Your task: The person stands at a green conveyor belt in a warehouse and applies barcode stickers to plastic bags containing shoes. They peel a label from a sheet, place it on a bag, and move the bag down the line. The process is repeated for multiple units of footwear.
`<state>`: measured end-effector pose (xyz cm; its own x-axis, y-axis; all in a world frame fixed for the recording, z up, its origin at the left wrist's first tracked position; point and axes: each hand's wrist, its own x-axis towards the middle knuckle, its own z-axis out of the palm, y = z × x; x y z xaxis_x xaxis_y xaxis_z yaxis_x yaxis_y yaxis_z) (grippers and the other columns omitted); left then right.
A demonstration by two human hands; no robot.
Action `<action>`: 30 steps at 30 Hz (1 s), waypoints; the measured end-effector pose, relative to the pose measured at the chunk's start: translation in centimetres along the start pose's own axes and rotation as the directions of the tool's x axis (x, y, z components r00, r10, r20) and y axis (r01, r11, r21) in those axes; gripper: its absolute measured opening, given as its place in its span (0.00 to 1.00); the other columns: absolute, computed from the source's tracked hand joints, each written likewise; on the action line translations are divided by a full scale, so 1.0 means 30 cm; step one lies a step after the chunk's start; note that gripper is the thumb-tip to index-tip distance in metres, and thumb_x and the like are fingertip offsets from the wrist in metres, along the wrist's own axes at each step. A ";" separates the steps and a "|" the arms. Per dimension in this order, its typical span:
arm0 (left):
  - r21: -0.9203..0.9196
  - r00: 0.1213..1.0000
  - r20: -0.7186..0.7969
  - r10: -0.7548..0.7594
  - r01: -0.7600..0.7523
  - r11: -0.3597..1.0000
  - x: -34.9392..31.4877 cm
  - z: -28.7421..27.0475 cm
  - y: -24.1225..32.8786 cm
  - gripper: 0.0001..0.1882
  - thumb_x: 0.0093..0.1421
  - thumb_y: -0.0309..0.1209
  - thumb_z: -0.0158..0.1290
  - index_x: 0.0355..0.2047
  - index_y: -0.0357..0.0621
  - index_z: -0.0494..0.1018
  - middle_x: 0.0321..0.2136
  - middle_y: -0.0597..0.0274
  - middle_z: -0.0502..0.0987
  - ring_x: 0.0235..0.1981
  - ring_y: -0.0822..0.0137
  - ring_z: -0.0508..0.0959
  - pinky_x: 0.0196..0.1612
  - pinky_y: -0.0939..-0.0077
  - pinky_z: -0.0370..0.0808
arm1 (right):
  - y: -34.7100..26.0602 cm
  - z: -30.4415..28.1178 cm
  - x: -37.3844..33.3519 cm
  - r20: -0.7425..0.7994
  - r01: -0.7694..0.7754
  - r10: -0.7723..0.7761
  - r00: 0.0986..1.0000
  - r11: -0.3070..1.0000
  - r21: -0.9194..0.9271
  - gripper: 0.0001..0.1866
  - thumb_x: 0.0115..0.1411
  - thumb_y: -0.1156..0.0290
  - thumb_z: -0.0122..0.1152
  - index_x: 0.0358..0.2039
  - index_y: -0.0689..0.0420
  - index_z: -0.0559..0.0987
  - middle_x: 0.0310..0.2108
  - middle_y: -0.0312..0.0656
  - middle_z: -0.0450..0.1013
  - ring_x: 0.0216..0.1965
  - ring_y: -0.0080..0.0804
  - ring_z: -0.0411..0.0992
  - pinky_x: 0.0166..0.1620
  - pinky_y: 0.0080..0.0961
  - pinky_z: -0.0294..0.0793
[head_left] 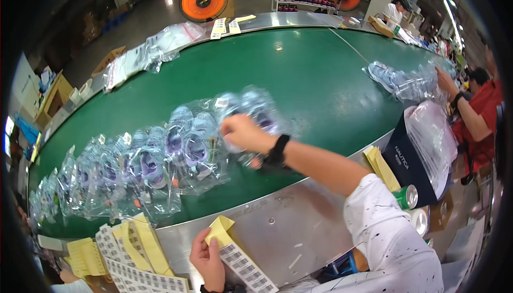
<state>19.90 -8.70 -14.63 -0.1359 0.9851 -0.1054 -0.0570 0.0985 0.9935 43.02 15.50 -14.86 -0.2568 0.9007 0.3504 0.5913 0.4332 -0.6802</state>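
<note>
Between the thumb and fingers of my left hand (208, 258) is a sheet of barcode labels (248, 269) on yellow backing, folded over at its top. My right hand (246, 133) reaches over the green belt, its fingers curled closed at the left edge of a clear bag of light blue and lilac shoes (259, 103). That bag and the hand are blurred by motion; the fingertips are partly hidden. A small white label shows on the bag's upper left. Just left lies another bagged pair of shoes (195, 146), with several more bagged pairs (107, 167) in a row beyond it.
More label sheets (136, 261) lie at the near left edge of the belt (320, 74). Flat plastic bags (152, 50) rest on the far rim. At right stand a dark box of plastic bags (411, 157) and tape rolls (409, 197). A co-worker's hand (446, 82) touches bagged shoes (414, 82).
</note>
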 end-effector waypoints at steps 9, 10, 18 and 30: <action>-0.140 0.968 -0.247 0.047 -0.084 0.987 -0.036 -0.108 0.042 0.07 0.60 0.20 0.47 0.38 0.37 0.71 0.24 0.72 0.71 0.22 0.84 0.63 0.24 0.90 0.55 | -0.486 0.057 -0.255 -0.130 0.307 -0.295 0.947 0.948 0.086 0.06 0.52 0.73 0.58 0.27 0.64 0.75 0.26 0.48 0.70 0.31 0.49 0.70 0.35 0.37 0.69; -0.180 0.967 -0.251 0.038 -0.085 0.980 -0.049 -0.109 0.086 0.07 0.60 0.20 0.47 0.38 0.37 0.71 0.25 0.72 0.71 0.22 0.84 0.63 0.24 0.90 0.55 | -0.538 0.045 -0.330 0.070 0.201 -0.219 0.973 0.958 0.204 0.08 0.53 0.72 0.59 0.27 0.64 0.75 0.26 0.47 0.71 0.29 0.44 0.70 0.34 0.34 0.69; -0.093 1.000 0.004 0.016 -0.015 0.996 -0.099 -0.146 0.167 0.13 0.57 0.19 0.53 0.43 0.33 0.72 0.32 0.64 0.76 0.31 0.79 0.74 0.35 0.88 0.69 | -0.617 0.158 -0.575 0.428 -0.386 0.155 0.891 0.756 0.529 0.10 0.54 0.69 0.62 0.24 0.64 0.76 0.17 0.38 0.69 0.20 0.20 0.61 0.25 0.22 0.63; 0.065 0.998 0.047 0.038 -0.041 0.997 -0.126 -0.160 0.131 0.07 0.57 0.18 0.53 0.37 0.33 0.76 0.31 0.62 0.78 0.30 0.79 0.76 0.33 0.87 0.72 | -0.656 0.136 -0.566 0.083 0.090 -0.119 0.989 0.950 0.298 0.03 0.50 0.78 0.61 0.27 0.62 0.76 0.29 0.40 0.69 0.31 0.34 0.70 0.32 0.26 0.69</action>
<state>15.45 -12.73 -10.54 -0.0918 0.9937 -0.0650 0.0128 0.0665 0.9977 32.62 -8.18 -10.04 -0.3879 0.8423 0.3744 0.3116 0.5021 -0.8067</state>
